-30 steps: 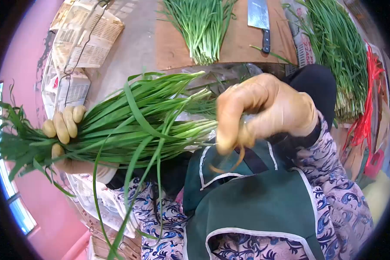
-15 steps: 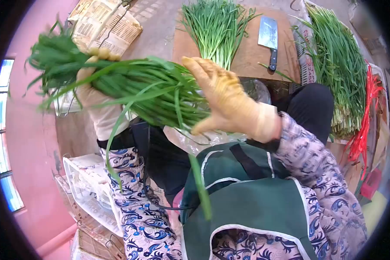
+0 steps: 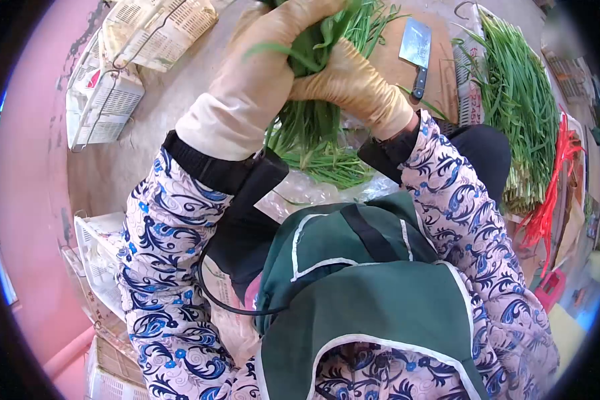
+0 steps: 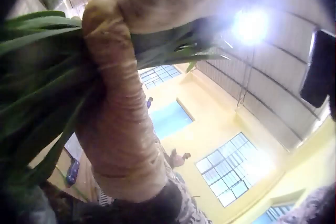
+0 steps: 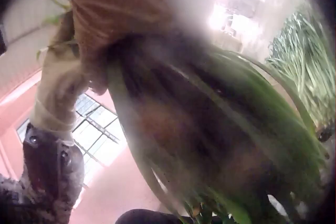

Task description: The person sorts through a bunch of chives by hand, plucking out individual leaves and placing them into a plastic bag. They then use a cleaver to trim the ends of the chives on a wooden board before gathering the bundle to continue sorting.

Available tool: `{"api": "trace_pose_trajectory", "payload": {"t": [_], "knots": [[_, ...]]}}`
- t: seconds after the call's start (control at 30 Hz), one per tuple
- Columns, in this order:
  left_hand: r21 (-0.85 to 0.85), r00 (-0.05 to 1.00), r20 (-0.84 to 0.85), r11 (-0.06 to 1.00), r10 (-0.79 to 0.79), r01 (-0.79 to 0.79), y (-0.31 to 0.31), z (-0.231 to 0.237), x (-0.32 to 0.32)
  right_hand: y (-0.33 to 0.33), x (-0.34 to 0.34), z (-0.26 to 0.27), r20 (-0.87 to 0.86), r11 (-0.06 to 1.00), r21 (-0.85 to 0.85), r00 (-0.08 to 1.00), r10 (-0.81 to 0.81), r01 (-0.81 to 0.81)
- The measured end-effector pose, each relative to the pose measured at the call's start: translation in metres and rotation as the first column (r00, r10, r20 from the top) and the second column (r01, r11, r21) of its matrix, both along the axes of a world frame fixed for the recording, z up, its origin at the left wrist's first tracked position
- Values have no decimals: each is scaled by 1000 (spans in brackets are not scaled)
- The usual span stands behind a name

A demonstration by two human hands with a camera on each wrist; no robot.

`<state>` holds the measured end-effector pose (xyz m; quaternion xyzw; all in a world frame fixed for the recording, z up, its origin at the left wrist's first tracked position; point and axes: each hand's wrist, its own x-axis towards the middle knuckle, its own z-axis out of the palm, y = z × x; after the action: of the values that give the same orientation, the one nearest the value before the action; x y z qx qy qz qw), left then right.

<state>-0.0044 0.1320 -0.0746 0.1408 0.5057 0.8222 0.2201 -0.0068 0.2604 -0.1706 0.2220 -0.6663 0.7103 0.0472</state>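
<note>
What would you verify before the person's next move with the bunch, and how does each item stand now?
1. Bunch secure: ok, the left hand and right hand both grip it.
2. Gloves on: ok, both hands are covered.
3. Leaves gathered in: not ok, a loose leaf strays across the left hand.
4. Bunch tied: cannot tell, the hands hide part of it.
5. Knife out of the way: ok, it lies on the board, apart from both hands.
</note>
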Motion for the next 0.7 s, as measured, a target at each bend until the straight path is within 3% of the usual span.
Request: {"api": "trace_pose_trajectory", "payload": {"t": [0.07,0.17,0.2,0.27,0.3,0.33,0.37,0.4,0.43,0.47,0.53,0.6,0.63,0.67,0.7], "knots": [[-31,994,-102,999,35,-38,0,2,-1,2,4,5,86,998,-49,996,-22,26],[59,984,-151,993,-93,103,-15,8,0,7,0,10,140,995,-1,985,-103,104],[38,978,-195,996,-72,81,-23,10,-1,10,-1,13,196,991,-85,977,-89,107],[-124,895,-413,963,169,-239,-48,13,1,20,1,15,303,961,-245,952,-53,132],[-188,846,-474,910,245,-369,-63,5,-1,34,-3,10,358,959,-217,928,-97,184],[-132,746,-609,893,270,-431,-88,-19,-7,41,-2,8,338,945,-264,936,-95,192],[-324,888,-450,909,95,-261,-93,-33,7,46,-2,10,311,934,-302,946,-92,190],[-468,965,-254,882,-68,-62,-100,-42,30,52,-7,12,275,924,-338,958,-85,179],[-372,953,48,880,-299,295,-88,-47,50,62,-13,0,324,884,-342,923,-208,319],[-328,858,280,796,-432,508,-75,-68,70,54,-10,7,338,852,-406,920,-197,331],[-207,863,259,848,-433,487,-46,-114,102,42,-9,9,394,798,-436,886,-246,416],[217,789,494,931,-365,295,-17,-137,84,21,1,24,415,789,-372,848,-330,489],[458,846,437,885,-304,82,-5,-142,76,11,8,29,407,809,-383,868,-285,446],[621,849,411,784,-333,7,4,-144,57,9,5,17,160,848,-278,892,-423,452],[696,850,422,713,-314,-82,6,-135,43,4,15,12,235,852,-316,905,-356,417]]}}
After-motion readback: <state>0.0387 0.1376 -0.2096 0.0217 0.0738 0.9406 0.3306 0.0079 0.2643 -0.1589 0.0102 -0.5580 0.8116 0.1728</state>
